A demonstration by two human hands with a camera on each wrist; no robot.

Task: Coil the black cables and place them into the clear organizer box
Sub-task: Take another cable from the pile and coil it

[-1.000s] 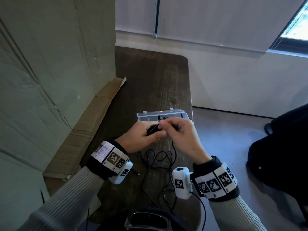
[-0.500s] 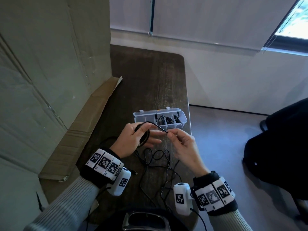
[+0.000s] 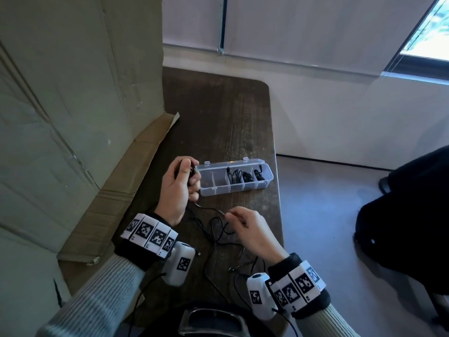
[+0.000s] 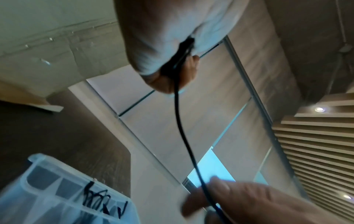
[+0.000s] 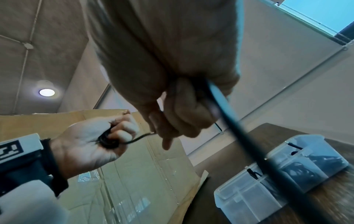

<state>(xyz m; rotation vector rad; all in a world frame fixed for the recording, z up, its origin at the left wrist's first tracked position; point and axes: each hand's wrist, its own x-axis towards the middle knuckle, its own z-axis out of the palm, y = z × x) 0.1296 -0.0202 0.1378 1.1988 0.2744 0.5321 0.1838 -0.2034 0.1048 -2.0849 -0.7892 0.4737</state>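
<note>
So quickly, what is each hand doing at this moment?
Left hand: closed, grips the coil.
Right hand: closed, pinches the cable.

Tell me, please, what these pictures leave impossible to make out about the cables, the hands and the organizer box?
- Coil in the left hand: head view, fingers cover it; number of turns unknown.
- Right hand pinch on the cable: head view, too small to see which strand continues from it.
- Organizer box: both wrist views, blurred and cut by the edge.
- Loose cables: head view, tangled; count unclear.
</note>
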